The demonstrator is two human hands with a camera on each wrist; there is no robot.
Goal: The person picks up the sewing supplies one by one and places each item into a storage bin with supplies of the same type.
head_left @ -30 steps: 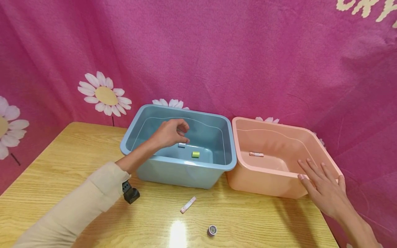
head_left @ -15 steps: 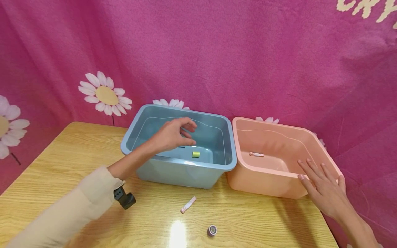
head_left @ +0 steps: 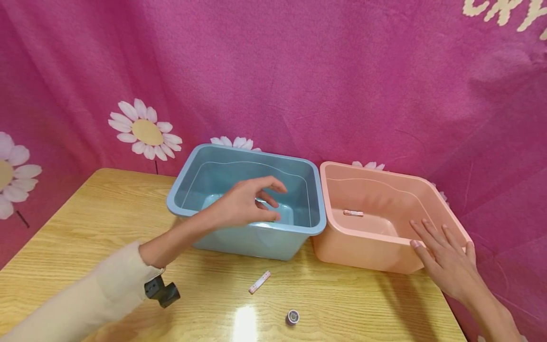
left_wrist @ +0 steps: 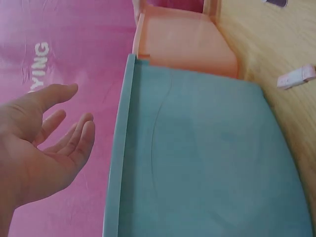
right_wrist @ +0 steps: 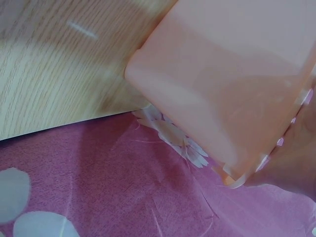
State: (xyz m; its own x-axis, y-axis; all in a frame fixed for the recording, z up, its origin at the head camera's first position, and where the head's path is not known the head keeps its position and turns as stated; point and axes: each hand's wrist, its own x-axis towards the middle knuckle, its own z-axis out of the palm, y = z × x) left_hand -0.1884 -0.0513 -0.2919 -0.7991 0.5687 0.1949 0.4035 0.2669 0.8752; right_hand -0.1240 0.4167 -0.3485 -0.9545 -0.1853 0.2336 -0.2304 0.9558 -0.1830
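My left hand (head_left: 243,202) hovers above the front rim of the blue tub (head_left: 248,244), its fingers loosely curved with a gap to the thumb and nothing between them. In the left wrist view the same hand (left_wrist: 47,138) is apart from the tub's rim. My right hand (head_left: 448,261) rests on the front right corner of the peach tub (head_left: 363,251), fingers spread and straight. Inside that tub lies a small pink-and-white strip (head_left: 353,213). Small items in the blue tub are mostly hidden behind my left hand.
On the wooden table (head_left: 205,308), a second pink-and-white strip (head_left: 259,282) lies before the blue tub. Nearer stands a small purple cylinder with a ringed top (head_left: 292,317). A pink flowered curtain (head_left: 273,85) hangs behind. A black wrist camera (head_left: 162,290) sits below my left sleeve.
My left hand has moved rightward and toward me, from over the inside of the blue tub to its front rim, and its fingers have spread wider. The right hand stays put.
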